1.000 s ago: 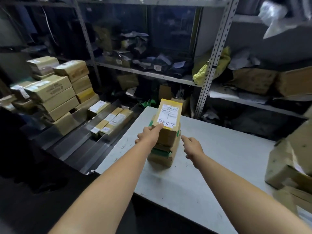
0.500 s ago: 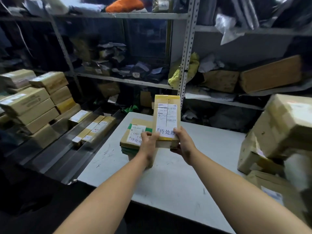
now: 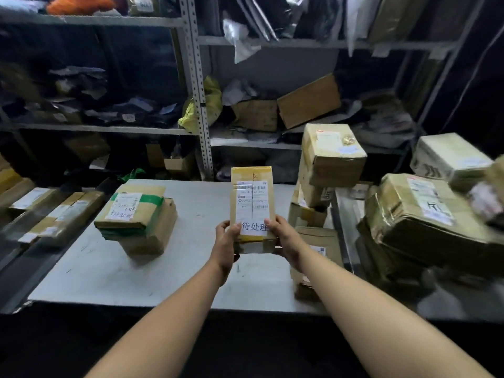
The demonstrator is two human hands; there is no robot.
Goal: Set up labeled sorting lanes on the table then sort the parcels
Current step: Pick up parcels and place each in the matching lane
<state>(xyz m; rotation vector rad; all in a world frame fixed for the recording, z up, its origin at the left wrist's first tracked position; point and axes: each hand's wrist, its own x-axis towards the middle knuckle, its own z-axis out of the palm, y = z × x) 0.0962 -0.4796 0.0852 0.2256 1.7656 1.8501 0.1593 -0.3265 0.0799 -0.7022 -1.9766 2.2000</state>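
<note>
Both hands hold a narrow yellow-taped parcel [image 3: 252,197] above the middle of the white table [image 3: 109,271]. It carries a white shipping label with handwritten characters near its lower end. My left hand [image 3: 225,242] grips its lower left edge and my right hand [image 3: 283,238] grips its lower right edge. To the left on the table stands a short stack of brown parcels [image 3: 137,221], the top one with green tape and a white label.
Several large cardboard boxes [image 3: 331,156] pile up at the table's right end and on a surface beside it [image 3: 420,216]. A sloped metal chute with flat parcels [image 3: 51,211] lies at the left. Metal shelving [image 3: 200,110] full of parcels stands behind the table.
Both hands lifted the narrow parcel off the stack and carried it right, toward the table's middle. The view swung right, bringing the big boxes into sight.
</note>
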